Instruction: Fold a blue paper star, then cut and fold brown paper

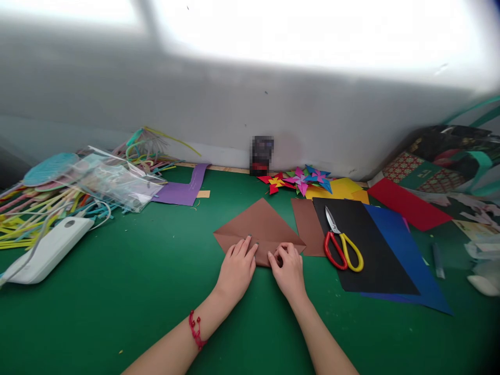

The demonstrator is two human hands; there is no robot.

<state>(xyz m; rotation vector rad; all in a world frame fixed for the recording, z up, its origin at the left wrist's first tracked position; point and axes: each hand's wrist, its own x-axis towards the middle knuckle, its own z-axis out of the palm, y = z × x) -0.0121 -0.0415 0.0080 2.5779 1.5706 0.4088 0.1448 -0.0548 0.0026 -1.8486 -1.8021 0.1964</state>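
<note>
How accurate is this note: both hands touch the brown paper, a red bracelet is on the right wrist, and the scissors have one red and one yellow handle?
Wrong side: in the head view, the red bracelet is on the left, not the right. The rest stands: the left hand and right hand touch the brown paper, and the scissors have one red and one yellow handle.

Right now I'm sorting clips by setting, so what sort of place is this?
Probably a papercraft corner, at home or in a classroom: hands press a brown sheet on a green tabletop, with scissors and folded paper stars nearby.
</note>
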